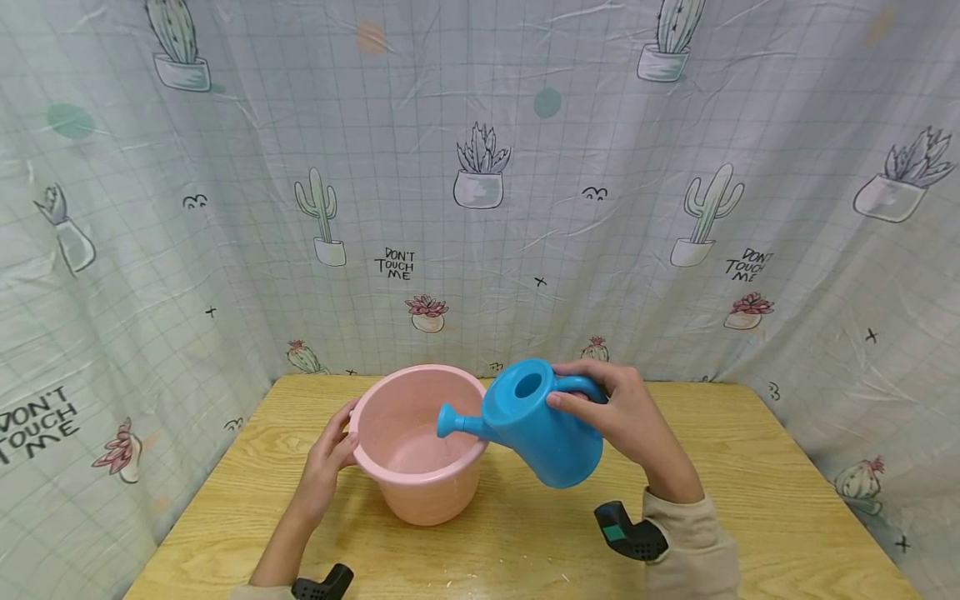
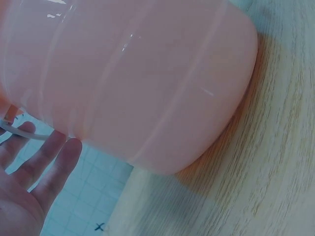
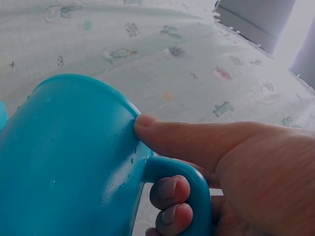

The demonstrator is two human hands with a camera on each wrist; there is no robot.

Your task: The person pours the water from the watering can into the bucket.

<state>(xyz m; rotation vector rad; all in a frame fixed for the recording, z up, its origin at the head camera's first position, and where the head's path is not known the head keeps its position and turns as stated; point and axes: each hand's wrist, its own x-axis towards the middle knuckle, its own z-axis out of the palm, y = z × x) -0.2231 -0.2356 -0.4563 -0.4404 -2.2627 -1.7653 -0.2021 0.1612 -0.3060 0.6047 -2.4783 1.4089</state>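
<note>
A blue watering can [image 1: 555, 433] tilts to the left, its spout [image 1: 461, 422] over the pink bucket [image 1: 431, 500]. My right hand [image 1: 611, 408] grips the can's handle; in the right wrist view the curled fingertips [image 3: 170, 194] show through the handle loop and the thumb presses the can's body. Water droplets dot the blue surface there. On the bucket's left side, my left hand [image 1: 326, 458] rests with thumb and fingers at the rim. The left wrist view shows its fingers [image 2: 59, 162] fairly straight against the outer wall, beside a thin white handle [image 2: 29, 133].
The bucket stands on a wood-grain table [image 1: 675, 467]. A curtain [image 1: 480, 242] printed with cacti hangs behind the table and along both sides. Black devices are strapped to the right wrist [image 1: 630, 533] and left wrist [image 1: 322, 583].
</note>
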